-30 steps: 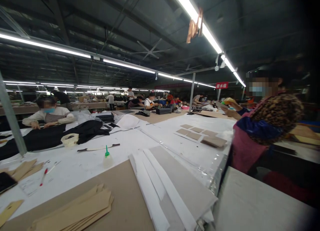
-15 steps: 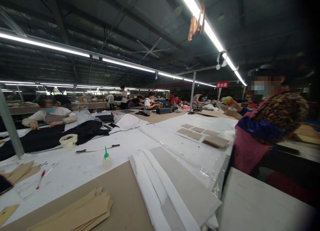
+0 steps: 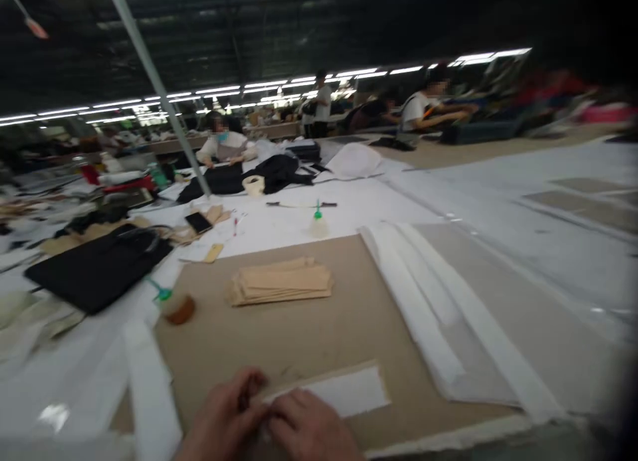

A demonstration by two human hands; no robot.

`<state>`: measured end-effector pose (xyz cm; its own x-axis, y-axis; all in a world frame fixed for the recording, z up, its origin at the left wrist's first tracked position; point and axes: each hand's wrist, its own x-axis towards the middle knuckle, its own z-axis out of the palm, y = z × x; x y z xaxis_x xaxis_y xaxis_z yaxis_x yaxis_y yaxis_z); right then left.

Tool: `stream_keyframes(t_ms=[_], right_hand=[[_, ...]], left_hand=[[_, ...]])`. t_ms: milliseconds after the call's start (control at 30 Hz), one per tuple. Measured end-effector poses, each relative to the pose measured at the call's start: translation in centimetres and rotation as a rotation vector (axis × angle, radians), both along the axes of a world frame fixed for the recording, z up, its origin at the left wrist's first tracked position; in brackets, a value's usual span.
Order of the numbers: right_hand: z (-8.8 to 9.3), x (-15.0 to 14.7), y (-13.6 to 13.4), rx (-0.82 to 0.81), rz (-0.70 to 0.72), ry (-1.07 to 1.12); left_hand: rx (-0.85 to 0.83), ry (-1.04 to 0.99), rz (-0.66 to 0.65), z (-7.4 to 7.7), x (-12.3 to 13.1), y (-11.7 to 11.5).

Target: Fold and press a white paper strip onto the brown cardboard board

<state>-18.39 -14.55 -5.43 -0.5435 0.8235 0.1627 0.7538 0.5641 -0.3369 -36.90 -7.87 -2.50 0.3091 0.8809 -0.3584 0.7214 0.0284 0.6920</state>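
At the bottom of the view, both hands meet over the left end of a white strip with a tan edge (image 3: 346,389), which lies on a brown board (image 3: 279,335). My left hand (image 3: 224,411) has its fingers curled and thumb pointing towards the right hand; motion blur hides what is between them. My right hand (image 3: 309,424) is closed at the strip's left end with bent fingers. Beyond them, a stack of tan strips (image 3: 282,281) rests on the board. A bottle with a green nozzle and brown liquid (image 3: 179,308) stands at the board's left edge.
Folded white sheets (image 3: 423,301) lie right of the stack. A clear bottle with a green tip (image 3: 319,225), a phone (image 3: 198,222) and a black panel (image 3: 100,268) are on the white table. A pole (image 3: 159,89) rises at left; several people work farther back.
The view has swung left and down. Both of my hands, the white strip and the brown-liquid bottle have come into view; the nearby person at right has left it.
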Motion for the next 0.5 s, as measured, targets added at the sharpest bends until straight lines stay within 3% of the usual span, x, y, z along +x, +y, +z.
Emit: stream_keyframes(t_ms=[33, 133, 200, 300, 400, 500], right_hand=[[-0.6, -0.2, 0.1, -0.02, 0.016, 0.044], [-1.0, 0.2, -0.1, -0.102, 0.0, 0.22], [-0.7, 0.7, -0.4, -0.144, -0.003, 0.275], [-0.2, 1.1, -0.5, -0.176, -0.005, 0.319], [0.3, 1.4, -0.2, -0.189, 0.0, 0.365], [0.9, 2.0, 0.1, -0.206, 0.044, 0.41]], left_hand=[[-0.112, -0.221, -0.039, -0.4, -0.8, -0.1], [-0.23, -0.355, 0.013, -0.5, -2.3, -0.9], [-0.207, -0.372, 0.019, -0.2, -2.7, -1.8], [0.058, -0.32, -0.07, -0.5, -3.1, -2.9], [0.346, -0.217, -0.153, -1.9, -3.1, -3.2], [0.447, -0.188, -0.128, -3.3, -2.7, -3.2]])
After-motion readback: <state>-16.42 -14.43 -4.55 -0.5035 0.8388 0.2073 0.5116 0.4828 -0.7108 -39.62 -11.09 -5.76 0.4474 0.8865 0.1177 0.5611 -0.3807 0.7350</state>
